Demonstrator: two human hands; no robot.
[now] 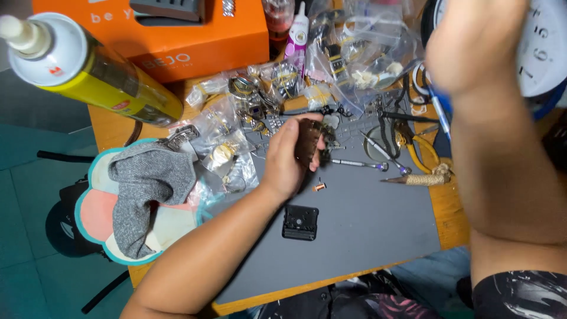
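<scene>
Left hand (287, 155) gripping dark brown part (308, 142) — grey mat (366, 218) open below

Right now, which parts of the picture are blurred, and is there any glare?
In the head view, the right hand is raised close to the camera and smeared by motion blur; the spray can at top left is also near and soft. The left hand holding a small dark part is fairly sharp. The plastic bags show mild glare.

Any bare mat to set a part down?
Yes: grey work mat, right of the square black plastic module, down to its near edge. Crowded: clear plastic bags along the far edge, tools around the yellow-handled pliers.
</scene>
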